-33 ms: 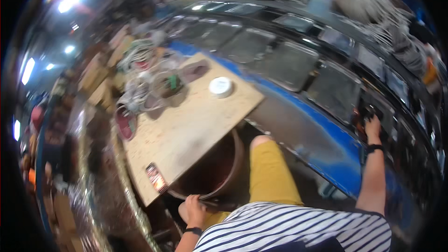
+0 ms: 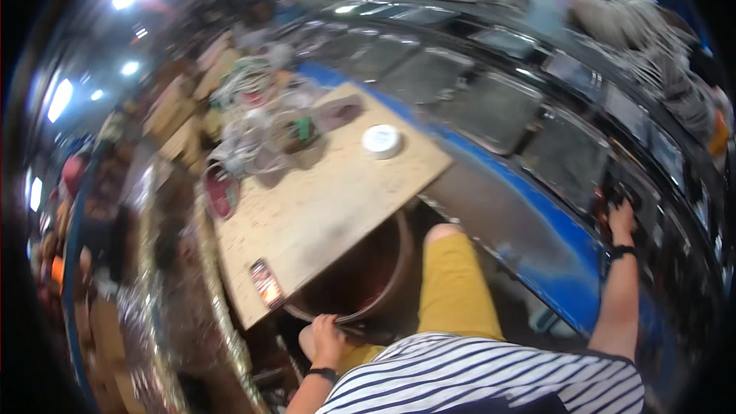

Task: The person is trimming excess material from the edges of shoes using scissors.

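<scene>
My left hand (image 2: 327, 340) rests against my bent left knee, just below the rim of a large reddish-brown tub (image 2: 405, 249). Its fingers look loosely stretched over the knee, with nothing plainly in them. Far out to the right, my right hand (image 2: 622, 218) reaches among dark pieces (image 2: 618, 193) beside a row of black trays (image 2: 566, 149). Its fingers are closed on a small dark object, too blurred to name. A pale wooden board (image 2: 330, 207) partly covers the tub. On it lie a phone (image 2: 266, 284) with a lit screen and a round white-lidded tub (image 2: 381, 141).
Clear plastic bags and cups (image 2: 264, 138) crowd the board's far left, with a red-lined cup (image 2: 221, 192) at its edge. A blue-edged metal surface (image 2: 506, 192) runs beside the trays. Bundles of grey cord (image 2: 621, 19) lie behind them. Cardboard boxes (image 2: 172, 111) stand left.
The whole scene has shifted slightly to the right in the picture as my head turned a little. Both hands keep about the same places relative to the things around them.
</scene>
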`<state>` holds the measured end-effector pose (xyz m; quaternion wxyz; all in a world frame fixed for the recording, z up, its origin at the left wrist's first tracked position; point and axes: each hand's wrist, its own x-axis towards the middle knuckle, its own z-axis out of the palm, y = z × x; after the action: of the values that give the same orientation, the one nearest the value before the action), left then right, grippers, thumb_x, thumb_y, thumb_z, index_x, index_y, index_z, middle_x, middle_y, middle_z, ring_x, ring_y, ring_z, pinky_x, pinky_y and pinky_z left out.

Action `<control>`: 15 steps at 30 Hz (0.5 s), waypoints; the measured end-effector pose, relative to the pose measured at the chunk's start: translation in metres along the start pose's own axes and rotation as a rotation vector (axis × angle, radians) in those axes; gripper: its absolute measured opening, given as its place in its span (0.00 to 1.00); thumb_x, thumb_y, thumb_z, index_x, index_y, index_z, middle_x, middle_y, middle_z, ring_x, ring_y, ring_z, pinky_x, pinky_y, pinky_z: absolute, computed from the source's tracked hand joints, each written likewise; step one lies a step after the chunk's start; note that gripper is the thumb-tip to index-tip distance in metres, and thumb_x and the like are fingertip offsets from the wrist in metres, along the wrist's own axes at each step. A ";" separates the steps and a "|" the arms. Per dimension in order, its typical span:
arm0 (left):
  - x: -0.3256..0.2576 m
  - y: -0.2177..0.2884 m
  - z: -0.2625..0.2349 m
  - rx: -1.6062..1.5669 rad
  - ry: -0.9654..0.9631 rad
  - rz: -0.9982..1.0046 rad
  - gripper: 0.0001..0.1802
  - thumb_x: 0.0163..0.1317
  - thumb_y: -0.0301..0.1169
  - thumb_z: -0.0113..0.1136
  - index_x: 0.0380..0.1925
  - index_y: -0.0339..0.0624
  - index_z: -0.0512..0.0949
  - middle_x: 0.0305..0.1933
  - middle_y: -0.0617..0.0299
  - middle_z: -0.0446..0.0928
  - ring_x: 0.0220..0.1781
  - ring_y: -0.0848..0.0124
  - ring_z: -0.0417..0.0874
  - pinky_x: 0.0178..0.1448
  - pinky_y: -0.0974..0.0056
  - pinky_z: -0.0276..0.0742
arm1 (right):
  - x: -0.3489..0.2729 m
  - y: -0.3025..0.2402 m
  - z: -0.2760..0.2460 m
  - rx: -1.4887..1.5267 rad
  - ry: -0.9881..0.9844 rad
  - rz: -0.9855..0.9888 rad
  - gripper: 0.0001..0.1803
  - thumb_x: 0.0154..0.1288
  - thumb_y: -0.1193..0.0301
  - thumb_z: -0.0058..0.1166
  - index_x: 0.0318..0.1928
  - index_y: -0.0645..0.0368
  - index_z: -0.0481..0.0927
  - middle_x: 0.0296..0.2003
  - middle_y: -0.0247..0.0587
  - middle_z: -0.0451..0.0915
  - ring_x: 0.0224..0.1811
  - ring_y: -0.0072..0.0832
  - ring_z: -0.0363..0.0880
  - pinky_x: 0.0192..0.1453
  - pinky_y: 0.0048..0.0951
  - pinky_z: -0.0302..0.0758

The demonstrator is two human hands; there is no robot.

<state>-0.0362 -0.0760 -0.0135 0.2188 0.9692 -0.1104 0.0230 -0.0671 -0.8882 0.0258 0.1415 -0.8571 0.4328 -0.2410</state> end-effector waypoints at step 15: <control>-0.007 0.003 0.007 -0.027 0.061 -0.120 0.27 0.47 0.20 0.58 0.52 0.40 0.73 0.57 0.51 0.70 0.66 0.51 0.64 0.69 0.52 0.63 | 0.013 -0.098 0.050 -0.154 0.130 -0.243 0.22 0.68 0.60 0.49 0.54 0.63 0.74 0.49 0.58 0.79 0.53 0.52 0.76 0.55 0.46 0.71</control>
<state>-0.0440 -0.0798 -0.0190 0.2363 0.9699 -0.0457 0.0381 0.0325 -0.8402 0.0314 0.0171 -0.8940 0.3514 -0.2773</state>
